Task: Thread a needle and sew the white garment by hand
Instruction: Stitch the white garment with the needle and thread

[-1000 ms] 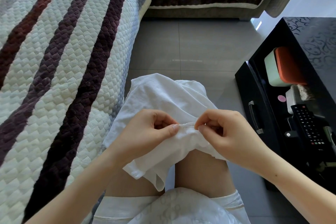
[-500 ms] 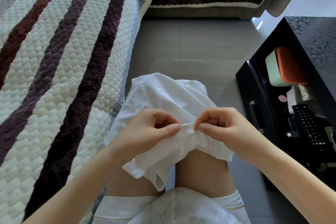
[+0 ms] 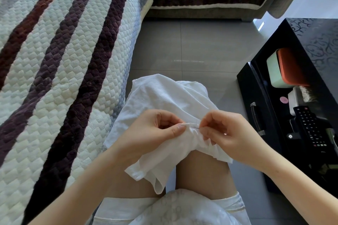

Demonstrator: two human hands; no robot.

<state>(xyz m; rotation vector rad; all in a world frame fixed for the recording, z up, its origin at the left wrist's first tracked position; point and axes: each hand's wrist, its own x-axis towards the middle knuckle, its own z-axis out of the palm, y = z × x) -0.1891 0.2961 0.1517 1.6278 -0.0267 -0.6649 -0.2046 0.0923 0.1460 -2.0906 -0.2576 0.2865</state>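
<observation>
The white garment (image 3: 164,100) lies draped over my knees, one corner hanging down between my legs. My left hand (image 3: 155,129) pinches a folded edge of the cloth between thumb and fingers. My right hand (image 3: 226,131) pinches a thin metal needle (image 3: 194,126) that lies along that fold, its point toward my left thumb. The two hands are a few centimetres apart. The thread is too fine to make out.
A quilted striped sofa cover (image 3: 60,71) fills the left. A black low table (image 3: 311,45) stands on the right; its open shelf holds an orange-lidded box (image 3: 285,67) and a remote control (image 3: 311,128). Grey tiled floor (image 3: 192,47) lies ahead.
My right hand has shifted slightly up and left along the fold, keeping its pinch on the needle. My left hand holds the same spot on the cloth.
</observation>
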